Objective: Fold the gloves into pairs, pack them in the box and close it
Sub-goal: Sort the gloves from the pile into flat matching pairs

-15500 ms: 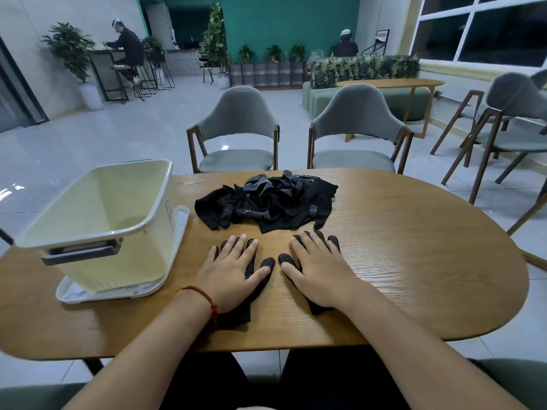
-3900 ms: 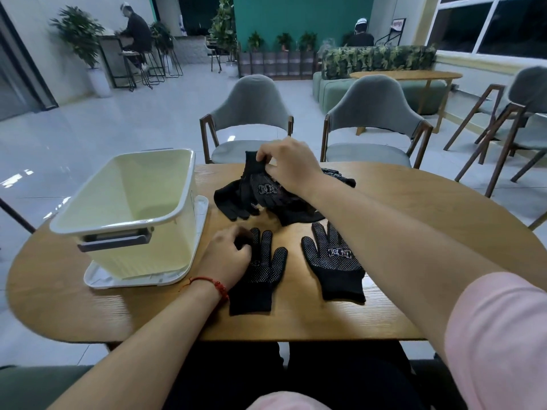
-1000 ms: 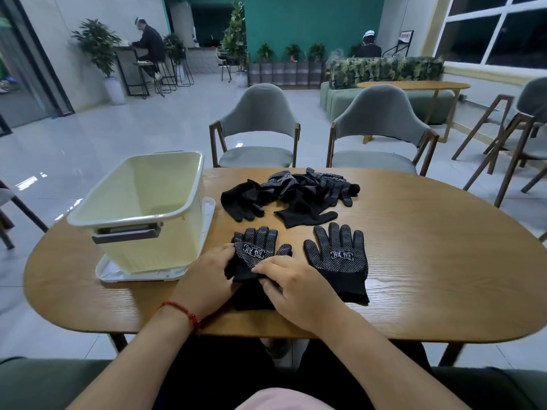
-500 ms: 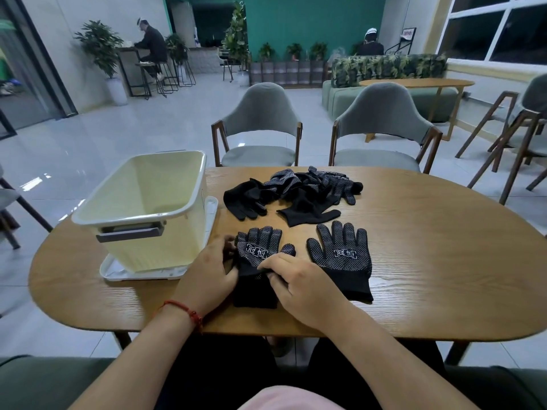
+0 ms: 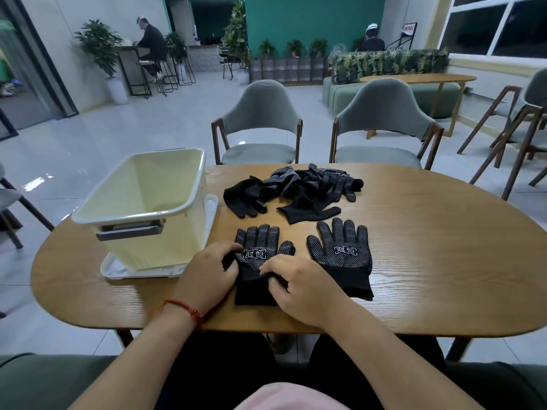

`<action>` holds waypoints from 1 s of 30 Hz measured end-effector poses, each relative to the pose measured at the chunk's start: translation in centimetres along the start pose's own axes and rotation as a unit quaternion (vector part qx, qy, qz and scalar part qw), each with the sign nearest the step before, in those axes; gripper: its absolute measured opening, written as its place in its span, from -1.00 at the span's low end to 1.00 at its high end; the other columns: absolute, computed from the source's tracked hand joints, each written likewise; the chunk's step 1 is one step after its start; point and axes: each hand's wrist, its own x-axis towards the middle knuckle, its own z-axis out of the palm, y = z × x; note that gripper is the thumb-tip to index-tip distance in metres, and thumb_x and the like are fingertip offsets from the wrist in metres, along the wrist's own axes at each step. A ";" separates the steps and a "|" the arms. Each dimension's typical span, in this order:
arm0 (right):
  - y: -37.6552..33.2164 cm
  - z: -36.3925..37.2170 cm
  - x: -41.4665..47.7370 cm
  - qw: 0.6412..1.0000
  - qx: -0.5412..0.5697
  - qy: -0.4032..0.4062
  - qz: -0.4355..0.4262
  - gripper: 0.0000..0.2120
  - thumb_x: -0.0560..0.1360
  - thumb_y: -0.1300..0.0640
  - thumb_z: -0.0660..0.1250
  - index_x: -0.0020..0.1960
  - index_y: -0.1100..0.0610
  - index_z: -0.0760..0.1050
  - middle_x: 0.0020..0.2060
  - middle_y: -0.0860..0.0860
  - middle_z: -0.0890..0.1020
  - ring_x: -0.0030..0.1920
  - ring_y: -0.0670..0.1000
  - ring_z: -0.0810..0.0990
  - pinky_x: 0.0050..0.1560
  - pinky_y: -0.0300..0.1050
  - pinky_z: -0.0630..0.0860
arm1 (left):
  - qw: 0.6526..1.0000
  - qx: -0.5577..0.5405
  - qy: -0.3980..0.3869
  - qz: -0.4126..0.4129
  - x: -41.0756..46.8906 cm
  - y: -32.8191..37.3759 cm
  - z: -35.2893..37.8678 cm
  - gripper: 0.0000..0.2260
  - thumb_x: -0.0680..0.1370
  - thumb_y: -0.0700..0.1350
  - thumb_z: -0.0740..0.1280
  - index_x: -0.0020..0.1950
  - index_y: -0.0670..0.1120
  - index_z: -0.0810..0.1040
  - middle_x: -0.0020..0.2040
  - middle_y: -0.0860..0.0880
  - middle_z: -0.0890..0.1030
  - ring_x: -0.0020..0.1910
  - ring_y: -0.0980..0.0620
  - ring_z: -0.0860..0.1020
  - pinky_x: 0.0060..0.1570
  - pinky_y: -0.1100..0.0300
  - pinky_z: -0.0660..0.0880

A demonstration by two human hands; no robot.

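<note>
You are only at the start of the job. Your left hand (image 5: pixel 207 273) has its fingers curled over the left side of the first glove (image 5: pixel 257 241). Your right hand (image 5: pixel 302 288) is bent too, its fingertips pinching the fabric where palm meets cuff. That glove lies flat, dotted side up, fingers pointing to the far edge of the bench (image 5: pixel 429 247), close to the near edge and just right of the box (image 5: pixel 154 247). The second glove (image 5: pixel 340 258) lies flat beside it, also dotted side up, near but not touching, and neither hand is on it.

By the look of things, these two are your first pair, laid out but not yet stacked or folded. You seem to be straightening the first one before bringing its partner onto it.

Everything else is left to do. The pile of gloves (image 5: pixel 296 190) sits tangled toward the far edge, and how many are in it cannot be told. The box stands open at the left end of the bench, and the part of its inside that shows holds nothing. It stands on its own lid (image 5: pixel 211 208), so you will have to lift the box off before closing it. No pair is finished and nothing is packed.
</note>
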 end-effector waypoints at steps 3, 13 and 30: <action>0.0 0.0 0.0 1.000 -0.007 0.000 -0.002 -0.84 0.56 0.18 0.34 0.08 0.07 0.65 0.04 -0.09 0.71 0.05 -0.15 0.52 0.17 -0.22 0.44 | 1.000 0.004 0.003 -0.004 -0.1 0.2 0.0 -0.67 0.52 -0.23 0.41 0.26 0.00 0.68 0.22 0.07 0.70 0.22 0.08 0.62 0.31 0.28 0.42; 0.0 -0.3 -0.1 0.999 0.011 -0.045 0.007 -0.71 0.40 0.10 0.26 0.06 -0.05 0.64 0.06 -0.19 0.68 0.11 -0.09 0.62 0.16 0.00 0.57 | 0.999 -0.031 0.028 -0.022 0.3 -0.1 0.3 -0.72 0.66 -0.26 0.29 0.30 -0.06 0.66 0.39 0.00 0.59 0.38 0.01 0.51 0.46 0.22 0.31; 1.1 0.6 0.6 0.977 -0.114 0.072 0.164 -0.57 0.42 0.12 0.14 0.25 0.04 0.54 0.09 -0.03 0.55 0.12 0.08 0.51 0.21 0.02 0.55 | 0.989 -0.032 -0.067 0.125 -0.8 1.8 -1.3 -0.72 0.61 0.15 0.36 0.31 0.17 0.63 0.39 0.28 0.52 0.44 0.21 0.44 0.42 0.01 0.45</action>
